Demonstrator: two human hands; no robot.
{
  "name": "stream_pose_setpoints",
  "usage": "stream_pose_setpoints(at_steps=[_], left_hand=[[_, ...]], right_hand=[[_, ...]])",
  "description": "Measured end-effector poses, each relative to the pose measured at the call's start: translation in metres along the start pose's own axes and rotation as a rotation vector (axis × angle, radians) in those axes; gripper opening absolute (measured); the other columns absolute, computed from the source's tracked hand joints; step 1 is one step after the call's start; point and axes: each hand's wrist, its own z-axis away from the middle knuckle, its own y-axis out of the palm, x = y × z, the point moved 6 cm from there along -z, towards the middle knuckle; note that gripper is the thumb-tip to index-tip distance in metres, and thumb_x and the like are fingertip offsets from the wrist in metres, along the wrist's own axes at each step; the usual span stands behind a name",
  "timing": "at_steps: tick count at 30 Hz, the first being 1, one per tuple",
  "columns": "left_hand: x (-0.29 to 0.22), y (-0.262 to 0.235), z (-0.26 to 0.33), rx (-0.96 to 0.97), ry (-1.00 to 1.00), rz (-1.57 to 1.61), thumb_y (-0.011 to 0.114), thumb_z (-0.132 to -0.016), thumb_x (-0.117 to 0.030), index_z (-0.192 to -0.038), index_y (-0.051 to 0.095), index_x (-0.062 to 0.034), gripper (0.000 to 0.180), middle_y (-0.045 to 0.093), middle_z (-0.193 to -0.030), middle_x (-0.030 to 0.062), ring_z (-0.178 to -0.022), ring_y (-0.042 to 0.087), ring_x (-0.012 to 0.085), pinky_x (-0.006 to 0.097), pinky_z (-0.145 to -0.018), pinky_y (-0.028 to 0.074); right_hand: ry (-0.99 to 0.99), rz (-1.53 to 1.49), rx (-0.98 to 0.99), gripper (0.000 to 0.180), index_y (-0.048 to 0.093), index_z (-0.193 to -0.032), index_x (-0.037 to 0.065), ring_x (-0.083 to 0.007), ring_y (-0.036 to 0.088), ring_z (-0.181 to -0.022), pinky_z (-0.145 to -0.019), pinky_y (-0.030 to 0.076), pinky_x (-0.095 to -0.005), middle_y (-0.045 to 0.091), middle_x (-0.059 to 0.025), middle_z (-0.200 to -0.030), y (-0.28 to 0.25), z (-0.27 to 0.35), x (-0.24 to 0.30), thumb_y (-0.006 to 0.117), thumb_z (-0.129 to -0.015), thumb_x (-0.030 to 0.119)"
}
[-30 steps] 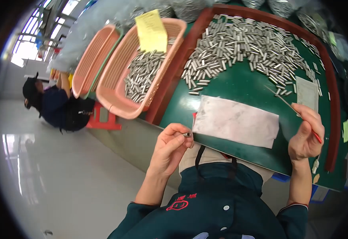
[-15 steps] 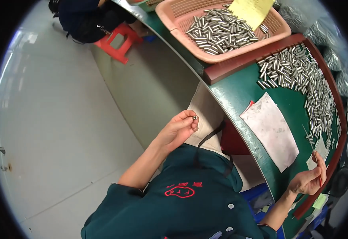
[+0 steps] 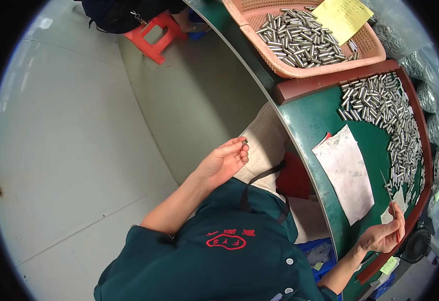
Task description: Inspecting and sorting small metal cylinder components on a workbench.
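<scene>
Your left hand [image 3: 224, 163] is raised off to the left of the bench [image 3: 315, 113], over your lap and the grey floor [image 3: 74, 150]. Its thumb and forefinger are pinched in a narrow grip on a tiny dark part [image 3: 244, 142], too small to make out in shape or kind.

Your right hand [image 3: 382, 235] rests at the near right edge of the bench. Its fingers are closed on a thin pick [image 3: 389, 194] with a reddish handle, the metal tip pointing up and away from you. The lower end of the handle is hidden inside your hand.

On the green bench top, between your two hands, lies a white sheet [image 3: 347, 173], smudged grey, with a red scrap just showing at its upper left corner. Beyond it and along the right side, a loose heap of small metal tubes [image 3: 385, 115] spreads in a curved band toward your right hand. A smaller paper slip [image 3: 395, 209] lies just beside that hand, partly covered by it.

At the top, a pink basket [image 3: 299, 70] holds more tubes, with a yellow note [image 3: 342, 17] laid on them. The basket is cut off by the top edge. Clear bags at the far right blur into the dark rim.

At top left, a red stool [image 3: 156, 37] stands on the floor beside another person [image 3: 124, 12], mostly out of view.
</scene>
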Motion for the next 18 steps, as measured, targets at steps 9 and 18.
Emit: stream_pose_setpoints(at_steps=[9,18], left_hand=[[0.0018,0.0010,0.0011,-0.044,0.003,-0.029,0.055,-0.082,-0.002,-0.097,0.050,-0.0014,0.015,0.053,-0.086,0.0081,-0.078,0.050,0.0134,0.024,-0.076,0.044],[0.0029,0.0057,0.0041,-0.042,0.016,-0.145,0.057,-0.081,-0.003,-0.096,0.052,-0.0031,0.016,0.056,-0.091,0.0087,-0.085,0.053,0.0145,0.025,-0.080,0.045]], right_hand=[[-0.001,-0.049,-0.005,0.023,0.049,-0.096,-0.007,-0.0286,0.061,-0.076,-0.068,0.053,-0.0346,0.059,-0.0234,-0.087,0.0015,-0.0009,0.0022,0.037,-0.094,0.013],[-0.017,-0.032,0.005,0.022,0.049,-0.096,-0.006,-0.0278,0.061,-0.076,-0.065,0.052,-0.0324,0.059,-0.0229,-0.087,0.0008,-0.0013,0.0044,0.037,-0.094,0.012]])
